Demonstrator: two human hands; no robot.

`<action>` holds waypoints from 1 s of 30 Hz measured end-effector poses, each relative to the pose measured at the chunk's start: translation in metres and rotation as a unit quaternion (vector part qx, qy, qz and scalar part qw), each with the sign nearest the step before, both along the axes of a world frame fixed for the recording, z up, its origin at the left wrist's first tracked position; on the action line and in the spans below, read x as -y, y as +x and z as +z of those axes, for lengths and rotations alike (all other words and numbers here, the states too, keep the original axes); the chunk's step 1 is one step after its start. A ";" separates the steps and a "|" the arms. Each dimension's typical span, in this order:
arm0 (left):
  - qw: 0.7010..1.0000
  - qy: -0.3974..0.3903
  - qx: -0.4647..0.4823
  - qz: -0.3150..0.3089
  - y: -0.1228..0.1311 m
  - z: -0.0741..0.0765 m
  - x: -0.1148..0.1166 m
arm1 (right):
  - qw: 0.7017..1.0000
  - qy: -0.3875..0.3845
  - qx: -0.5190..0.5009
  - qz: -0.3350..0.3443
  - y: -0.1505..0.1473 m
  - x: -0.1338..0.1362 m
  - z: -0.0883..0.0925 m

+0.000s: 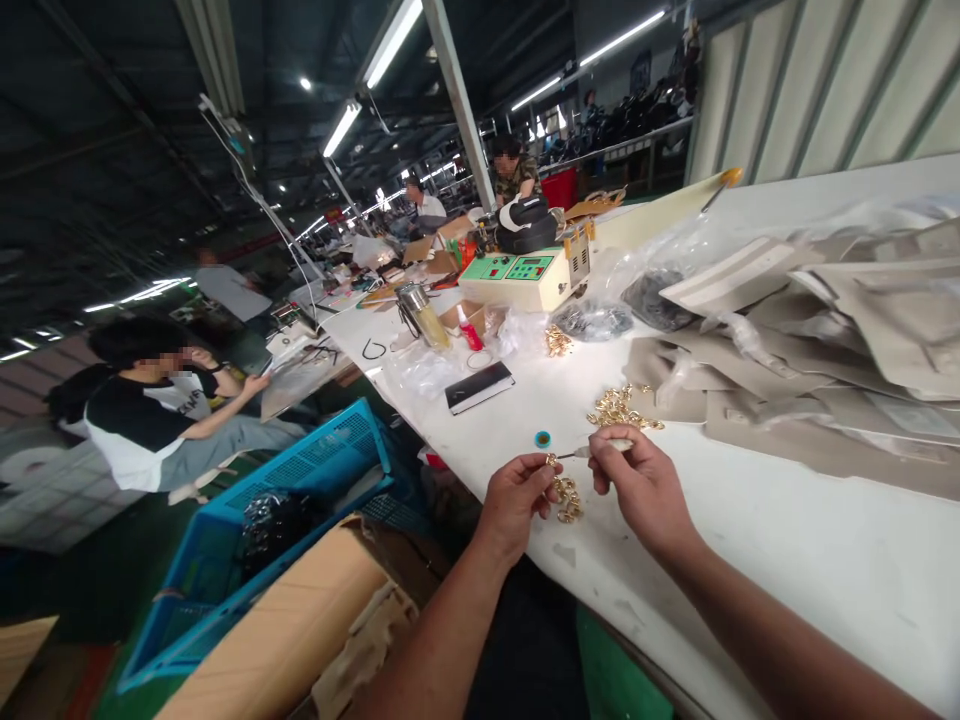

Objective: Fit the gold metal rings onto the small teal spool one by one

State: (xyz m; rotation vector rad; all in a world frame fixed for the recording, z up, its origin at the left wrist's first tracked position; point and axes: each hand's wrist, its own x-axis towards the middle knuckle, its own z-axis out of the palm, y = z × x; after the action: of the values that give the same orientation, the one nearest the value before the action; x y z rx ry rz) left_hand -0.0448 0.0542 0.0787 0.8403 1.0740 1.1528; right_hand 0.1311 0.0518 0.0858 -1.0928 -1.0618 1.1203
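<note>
My left hand [514, 503] pinches a small gold-coloured metal fitting [551, 459] between thumb and fingertips. Closed around the pale handle of a thin-shafted tool like a small screwdriver [618, 445] is my right hand [641, 485]. The tool's tip points left and meets the fitting, or comes very near it. Just behind lies a small round blue cap [543, 439] with something dark inside. Several gold ring-shaped fittings [568, 503] lie beside my left fingers. A larger heap of gold fittings [616, 408] sits beyond my right hand.
Grey-beige flat pieces [795, 350] are stacked at right on the white table [825, 560]. Farther back are a black box [480, 387], a red bottle [469, 330], a flask [422, 315] and a control machine [517, 277]. A blue crate [300, 450] stands left; a person [180, 410] sits beyond.
</note>
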 end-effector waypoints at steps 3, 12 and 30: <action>1.000 -0.004 0.029 -0.003 -0.001 -0.003 0.003 | 1.000 0.008 0.021 -0.004 0.000 0.002 0.000; 0.999 -0.019 0.042 -0.006 0.003 -0.007 0.001 | 0.999 0.007 0.051 -0.014 -0.001 -0.001 -0.002; 0.999 -0.011 0.037 -0.005 0.000 -0.013 0.001 | 0.998 -0.001 0.054 -0.016 -0.001 0.000 -0.005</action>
State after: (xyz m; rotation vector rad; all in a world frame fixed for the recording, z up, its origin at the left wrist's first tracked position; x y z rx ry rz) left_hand -0.0443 0.0529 0.0662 0.7779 1.0195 1.1533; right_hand 0.1298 0.0520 0.0810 -1.1791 -1.1243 1.0452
